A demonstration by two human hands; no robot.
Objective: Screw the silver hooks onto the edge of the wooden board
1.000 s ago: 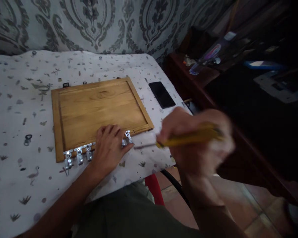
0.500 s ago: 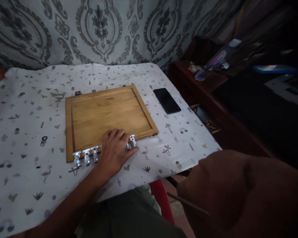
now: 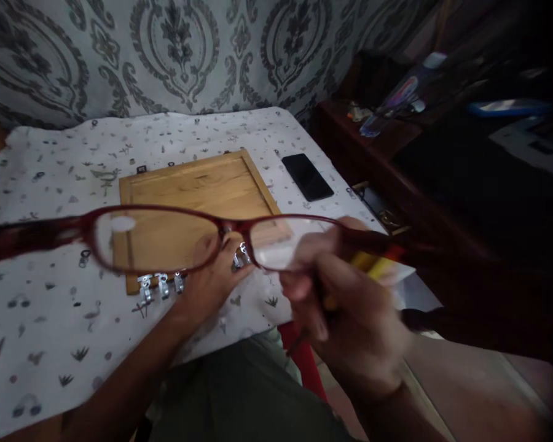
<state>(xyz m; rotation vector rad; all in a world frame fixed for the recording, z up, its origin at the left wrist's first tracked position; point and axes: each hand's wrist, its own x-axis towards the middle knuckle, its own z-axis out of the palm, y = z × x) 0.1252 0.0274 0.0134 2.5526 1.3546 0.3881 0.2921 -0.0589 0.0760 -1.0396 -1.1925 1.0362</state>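
Observation:
My right hand [image 3: 350, 313] is closed around a pair of dark red-framed glasses [image 3: 221, 236], held close in front of the camera, and it also grips a yellow-handled tool [image 3: 373, 265]. My left hand [image 3: 212, 276] lies flat with fingers spread on the near edge of a wooden panel [image 3: 184, 184], beside a row of silver metal hooks [image 3: 160, 285] fixed along that edge. The panel rests on a white patterned tablecloth [image 3: 50, 319].
A black phone [image 3: 307, 177] lies on the cloth right of the panel. A dark wooden cabinet [image 3: 396, 184] with clutter and a plastic bottle [image 3: 396, 98] stands to the right. A patterned curtain [image 3: 166, 55] hangs behind. A red chair edge [image 3: 304, 362] shows by my lap.
My right hand went up close to the camera and came away holding the glasses, which now float in front of the view. The left hand stayed on the panel.

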